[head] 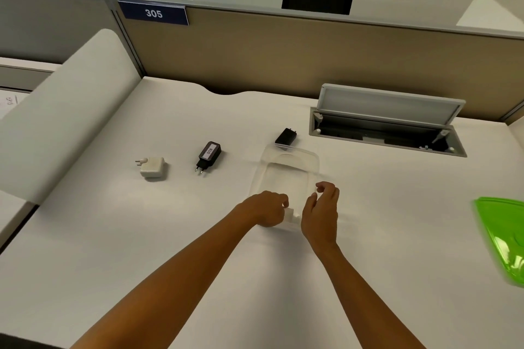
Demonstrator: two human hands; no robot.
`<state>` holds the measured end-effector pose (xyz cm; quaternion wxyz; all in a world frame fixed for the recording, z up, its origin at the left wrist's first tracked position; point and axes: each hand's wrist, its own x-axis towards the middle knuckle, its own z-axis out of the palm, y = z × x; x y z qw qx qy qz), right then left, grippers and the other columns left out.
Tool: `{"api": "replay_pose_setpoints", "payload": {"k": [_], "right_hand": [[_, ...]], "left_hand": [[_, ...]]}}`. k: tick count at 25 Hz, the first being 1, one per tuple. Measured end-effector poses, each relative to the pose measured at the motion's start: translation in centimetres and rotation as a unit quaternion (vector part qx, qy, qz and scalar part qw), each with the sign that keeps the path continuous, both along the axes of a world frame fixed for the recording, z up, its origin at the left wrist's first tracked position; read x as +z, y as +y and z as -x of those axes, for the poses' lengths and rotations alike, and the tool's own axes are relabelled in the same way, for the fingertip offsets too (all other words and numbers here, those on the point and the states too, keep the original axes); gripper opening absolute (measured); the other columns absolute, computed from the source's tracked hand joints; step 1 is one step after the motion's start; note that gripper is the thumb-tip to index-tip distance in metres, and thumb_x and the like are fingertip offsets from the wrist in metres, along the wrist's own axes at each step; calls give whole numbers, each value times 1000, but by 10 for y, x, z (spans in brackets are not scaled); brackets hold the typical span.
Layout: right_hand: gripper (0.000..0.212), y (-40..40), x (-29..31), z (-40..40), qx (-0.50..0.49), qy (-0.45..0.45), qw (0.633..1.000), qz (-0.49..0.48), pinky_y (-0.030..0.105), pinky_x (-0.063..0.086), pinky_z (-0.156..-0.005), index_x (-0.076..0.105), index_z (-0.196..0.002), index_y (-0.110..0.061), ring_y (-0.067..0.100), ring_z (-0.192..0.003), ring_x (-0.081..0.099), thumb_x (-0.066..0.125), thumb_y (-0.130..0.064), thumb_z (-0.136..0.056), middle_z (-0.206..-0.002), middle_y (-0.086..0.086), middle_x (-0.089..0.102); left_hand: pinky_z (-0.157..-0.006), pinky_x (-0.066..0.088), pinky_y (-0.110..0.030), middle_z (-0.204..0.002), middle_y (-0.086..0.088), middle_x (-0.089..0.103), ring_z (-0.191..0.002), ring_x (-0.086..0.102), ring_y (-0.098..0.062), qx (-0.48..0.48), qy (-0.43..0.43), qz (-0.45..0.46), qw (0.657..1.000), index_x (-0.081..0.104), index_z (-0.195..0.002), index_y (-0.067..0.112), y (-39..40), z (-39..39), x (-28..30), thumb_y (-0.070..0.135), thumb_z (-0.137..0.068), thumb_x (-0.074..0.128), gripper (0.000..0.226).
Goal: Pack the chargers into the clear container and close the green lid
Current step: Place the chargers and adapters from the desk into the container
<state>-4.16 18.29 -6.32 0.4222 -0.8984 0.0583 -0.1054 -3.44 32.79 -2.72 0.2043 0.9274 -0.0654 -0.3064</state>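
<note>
Two bare hands meet at the near end of the clear container [286,170], which stands uncovered on the white worktop [397,235]. Left hand [266,208]: fingers [283,202] clenched around a small white charger [292,215], held at the container's near rim. Right hand [320,214]: fingers released and loosely curled, grasping nothing, positioned just beside the left hand over the container's near right corner. Three further chargers lie on the worktop outside the container: a white charger with round pins [151,167] to the far left, a black charger labelled "018" [208,156] between it and the container, and a small black charger [285,136] touching or just beyond the container's far rim. Green lid [502,238]: lying well apart at the right edge of the worktop. Behind, an open cable hatch [388,127] sits near the partition, which carries a "305" sign [153,13].
</note>
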Motion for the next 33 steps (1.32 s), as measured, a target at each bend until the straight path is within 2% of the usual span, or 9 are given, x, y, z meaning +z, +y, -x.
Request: {"api": "replay_pose_setpoints", "payload": {"k": [3, 5, 8, 10, 13, 17, 27, 31, 33], "right_hand": [[19, -2, -1, -3, 8, 8, 1000, -1, 10, 39, -61, 47, -116, -12, 12, -79, 54, 48, -9, -97, -115, 5, 53], [19, -6, -1, -5, 20, 12, 1000, -7, 17, 44, -67, 47, -116, -14, 14, -85, 56, 48, -11, -97, -114, 2, 53], [20, -17, 2, -9, 55, 16, 998, -24, 25, 50, -77, 48, -117, -17, 16, -95, 57, 49, -16, -97, -115, -2, 53], [22, -24, 8, -18, 56, 19, 998, -23, 28, 50, -79, 49, -118, -18, 15, -97, 56, 51, -23, -97, -117, -2, 55], [24, -28, 24, -53, 45, 19, 998, -30, 30, 50, -81, 52, -117, -15, 18, -100, 56, 53, -28, -97, -117, 2, 58], [27, -11, 47, -118, 81, 17, 997, -9, 30, 52, -82, 58, -115, -10, 18, -97, 59, 56, -28, -96, -111, 7, 65], [62, 69, 23, -233, 155, 265, 932, 195, 28, 40, -61, 56, -116, -4, 27, -93, 59, 65, -55, -81, -103, 12, 61], [90, 82, 4, -245, 133, 323, 919, 181, 37, 46, -88, 38, -140, -6, 33, -124, 51, 72, -56, -73, -136, 14, 51], [84, 85, -1, -249, 130, 334, 920, 160, 36, 45, -84, 36, -139, -8, 32, -122, 51, 73, -47, -74, -136, 13, 50]], "left_hand": [[-103, 44, -40, -138, -10, 57, -122, 53, -29, -3, -40, -2, 999, 52, -135, 17, 6, 5, 4, 27, -101, 45, 37], [-103, 43, -37, -133, -5, 59, -122, 52, -23, 33, -154, 43, 987, 58, -130, 19, 12, 8, 5, 29, -98, 51, 34], [-89, 43, -32, -115, -2, 62, -106, 54, -19, 160, -388, 113, 900, 61, -117, 17, 30, 8, 2, 22, -92, 55, 26], [-85, 42, -29, -113, -2, 62, -103, 56, -19, 248, -441, 101, 856, 60, -115, 15, 53, 10, -14, 20, -92, 54, 25], [-100, 41, -31, -130, -7, 59, -119, 56, -26, 325, -370, 66, 868, 56, -126, 10, 93, 27, -57, 19, -95, 53, 33], [-122, 20, -40, -157, -6, 35, -149, 25, -24, 252, -306, -8, 918, 40, -147, 12, 124, 50, -100, 30, -101, 45, 50], [-125, 9, -38, -162, 2, 26, -152, 14, -14, 251, -306, -54, 917, 30, -152, 21, 127, 48, -113, 44, -99, 35, 59], [-125, 8, -40, -163, 1, 25, -152, 12, -13, 251, -299, -64, 918, 30, -153, 20, 126, 47, -111, 45, -98, 36, 60], [-125, 9, -41, -163, 1, 25, -153, 12, -13, 253, -296, -66, 919, 30, -153, 20, 126, 46, -111, 45, -98, 36, 60]]}}
